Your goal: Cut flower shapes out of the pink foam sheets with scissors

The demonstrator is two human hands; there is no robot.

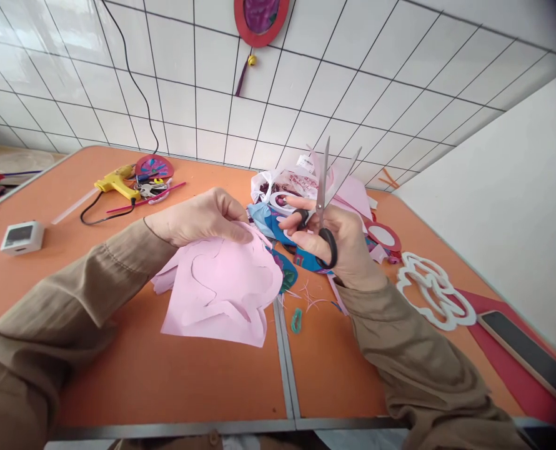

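Note:
My left hand (212, 219) pinches the upper edge of a pink paper sheet (226, 281), closed on it between thumb and fingers. A curved outline is drawn or cut on the sheet, and part of it is cut loose along the edges. To the right, my right hand (338, 237) has its fingers in the black handles of a pair of scissors (322, 187). The blades point up and stand apart, away from the paper. Thin pink paper scraps (308, 297) and a small green clip (296, 320) lie on the table below.
Left on the orange table (142, 369) lie a yellow glue gun (117, 182) with a cord and a white box (22, 237). Behind my hands is a pile with a plastic bag (292, 182). White cutouts (435, 290) and a phone (526, 350) lie at right.

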